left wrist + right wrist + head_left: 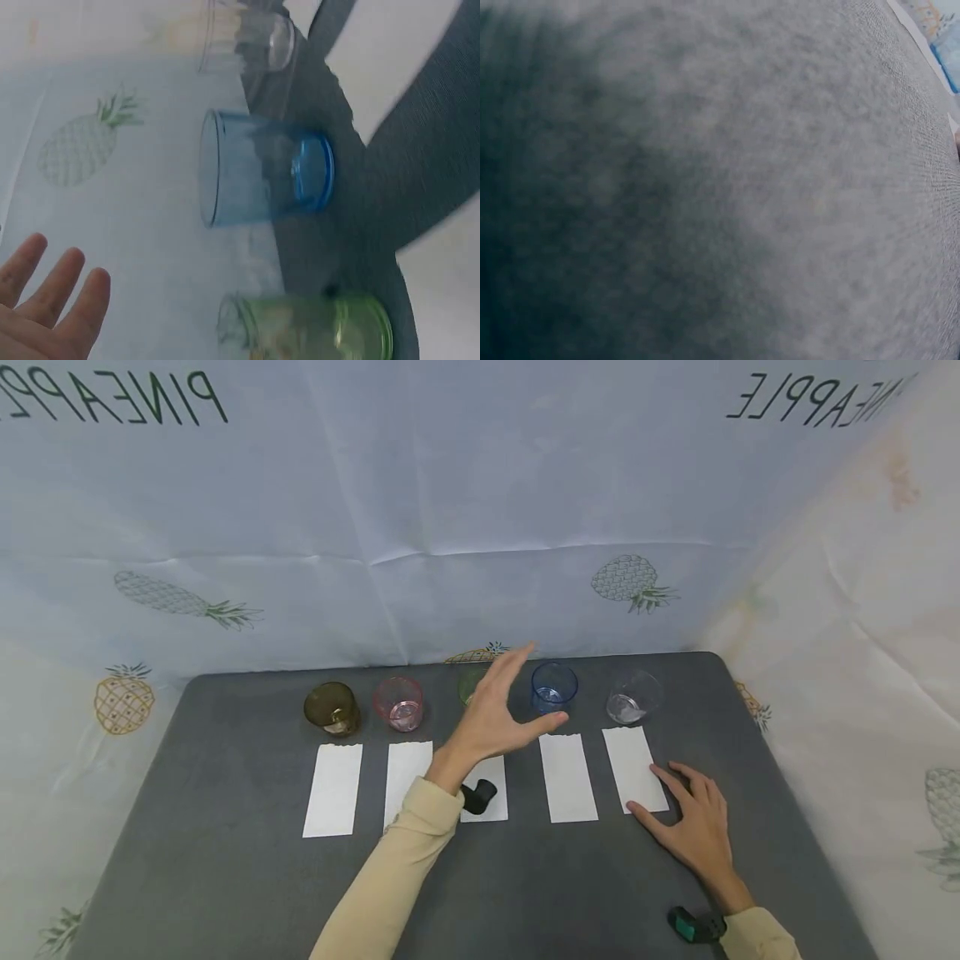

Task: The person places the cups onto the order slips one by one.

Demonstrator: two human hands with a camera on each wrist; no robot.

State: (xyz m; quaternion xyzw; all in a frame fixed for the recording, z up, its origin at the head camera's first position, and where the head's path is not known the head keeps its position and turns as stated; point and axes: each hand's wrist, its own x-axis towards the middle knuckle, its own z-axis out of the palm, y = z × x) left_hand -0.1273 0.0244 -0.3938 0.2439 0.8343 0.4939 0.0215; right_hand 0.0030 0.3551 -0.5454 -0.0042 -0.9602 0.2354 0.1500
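My left hand (491, 714) is stretched over the middle of the table, fingers straight and thumb spread, holding nothing. It partly covers a green glass (467, 683), and a blue glass (554, 687) stands just to its right. In the left wrist view, the blue glass (266, 169) and green glass (315, 328) appear sideways, with the fingertips of my left hand (56, 307) apart from them. My right hand (693, 818) rests at the right edge of the rightmost white paper strip (632, 768), thumb and fingers spread. A clear glass (633, 697) stands behind that strip. The right wrist view shows mostly blurred tabletop.
Left of my left hand stand a pink glass (399, 703) and a brown glass (332, 708). More white paper strips lie in front of the glasses, including one at the far left (333, 789). A pineapple-print cloth (450, 485) hangs behind the grey table (225, 860).
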